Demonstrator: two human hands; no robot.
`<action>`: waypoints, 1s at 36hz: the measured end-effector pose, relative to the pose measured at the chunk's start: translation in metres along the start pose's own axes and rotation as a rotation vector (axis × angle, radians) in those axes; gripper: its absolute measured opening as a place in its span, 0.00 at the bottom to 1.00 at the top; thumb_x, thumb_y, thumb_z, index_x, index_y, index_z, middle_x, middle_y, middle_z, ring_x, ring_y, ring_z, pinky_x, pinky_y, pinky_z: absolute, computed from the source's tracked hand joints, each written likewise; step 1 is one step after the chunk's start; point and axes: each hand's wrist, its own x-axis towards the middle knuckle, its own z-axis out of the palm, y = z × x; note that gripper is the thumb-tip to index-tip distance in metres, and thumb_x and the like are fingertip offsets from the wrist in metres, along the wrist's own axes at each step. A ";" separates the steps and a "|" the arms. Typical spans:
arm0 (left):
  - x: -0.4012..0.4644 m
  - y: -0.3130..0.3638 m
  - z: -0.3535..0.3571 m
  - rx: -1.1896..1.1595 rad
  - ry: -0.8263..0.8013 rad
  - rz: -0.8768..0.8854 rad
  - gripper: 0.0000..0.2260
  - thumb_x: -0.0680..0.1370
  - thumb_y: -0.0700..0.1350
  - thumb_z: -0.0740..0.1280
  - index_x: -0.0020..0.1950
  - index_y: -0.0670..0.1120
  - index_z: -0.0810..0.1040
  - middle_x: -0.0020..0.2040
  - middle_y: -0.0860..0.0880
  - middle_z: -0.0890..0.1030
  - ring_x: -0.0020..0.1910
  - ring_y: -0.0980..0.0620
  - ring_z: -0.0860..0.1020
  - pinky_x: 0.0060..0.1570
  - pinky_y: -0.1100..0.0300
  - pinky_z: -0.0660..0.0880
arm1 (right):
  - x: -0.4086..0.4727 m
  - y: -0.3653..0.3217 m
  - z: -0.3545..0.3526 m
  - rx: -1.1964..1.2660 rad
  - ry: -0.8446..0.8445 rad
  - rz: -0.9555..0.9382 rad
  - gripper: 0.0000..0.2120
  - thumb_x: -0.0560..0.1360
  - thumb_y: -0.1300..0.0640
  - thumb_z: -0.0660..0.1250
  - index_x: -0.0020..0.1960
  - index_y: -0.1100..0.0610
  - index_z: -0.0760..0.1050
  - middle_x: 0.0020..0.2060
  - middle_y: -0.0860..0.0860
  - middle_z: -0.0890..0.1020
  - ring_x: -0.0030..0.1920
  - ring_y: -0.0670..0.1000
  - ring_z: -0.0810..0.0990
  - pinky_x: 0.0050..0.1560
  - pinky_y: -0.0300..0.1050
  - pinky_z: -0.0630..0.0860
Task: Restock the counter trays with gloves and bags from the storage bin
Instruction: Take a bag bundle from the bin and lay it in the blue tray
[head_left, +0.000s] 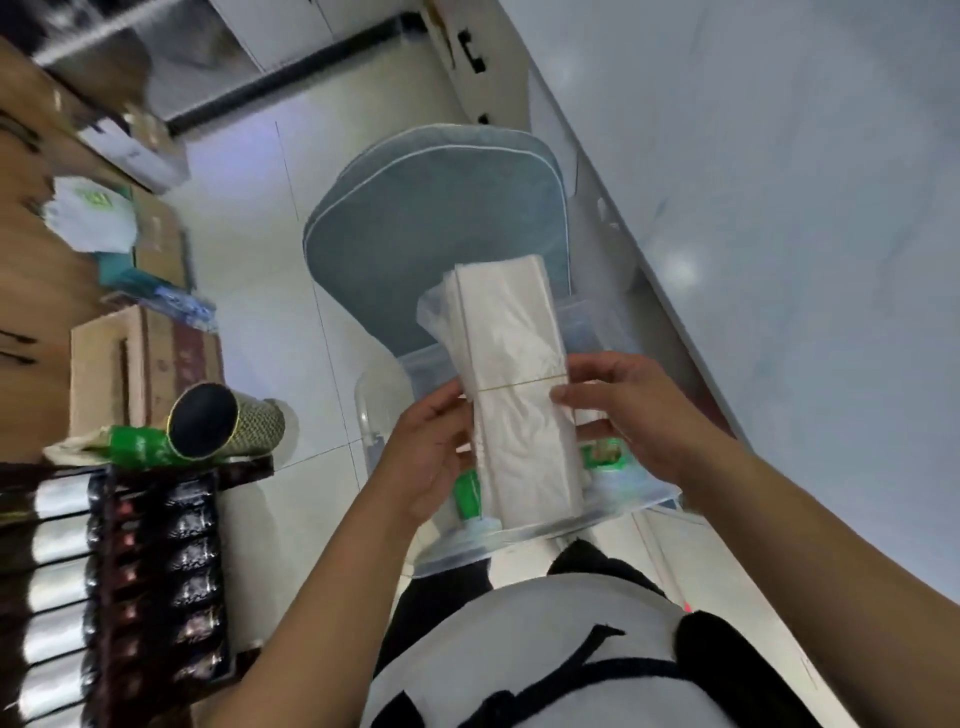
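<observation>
Left side first: dark rack (156, 571) of shiny packets at the lower left edge, one black-ended tube (218, 423) lying on top of it, cardboard boxes (140, 358) behind. Can't count the packets, too blurry.

Middle: one banded bundle of bags (519, 395), held up over the clear storage bin (524, 535), which sits on a blue chair cushion (436, 234). Left hand (431, 457) with its grip closed on the bundle's left edge, right hand (634, 415) with its grip pinching the right edge right at the thin rubber band (519, 384). So two hands, one bundle, one band, one bin. At least two green-labelled packs (602, 452) down inside the bin, maybe more hidden under the bundle.

Risk-wise, probably the band: slick plastic, only one band, loose flap sticking out top left. Easy to slide off and fan the whole stack onto the floor. No counter trays in sight anywhere.
</observation>
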 end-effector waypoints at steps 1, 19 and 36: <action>-0.004 0.003 0.000 -0.013 -0.002 0.008 0.14 0.79 0.35 0.64 0.63 0.43 0.81 0.47 0.45 0.85 0.41 0.49 0.82 0.37 0.60 0.79 | 0.000 -0.001 0.002 -0.013 -0.008 -0.007 0.10 0.71 0.67 0.71 0.51 0.59 0.84 0.47 0.57 0.86 0.43 0.52 0.85 0.44 0.53 0.83; -0.017 0.053 -0.052 0.178 -0.337 -0.003 0.16 0.73 0.43 0.74 0.61 0.47 0.83 0.55 0.45 0.85 0.50 0.43 0.84 0.48 0.49 0.80 | -0.043 0.009 0.102 0.162 0.243 -0.094 0.14 0.74 0.64 0.70 0.57 0.53 0.82 0.49 0.55 0.87 0.43 0.52 0.85 0.37 0.44 0.80; -0.037 0.021 -0.062 0.376 -0.916 -0.158 0.22 0.65 0.47 0.80 0.58 0.50 0.83 0.57 0.45 0.85 0.52 0.45 0.84 0.45 0.55 0.79 | -0.154 0.061 0.178 0.362 0.688 -0.216 0.16 0.69 0.60 0.75 0.56 0.61 0.82 0.53 0.60 0.85 0.51 0.59 0.84 0.49 0.52 0.81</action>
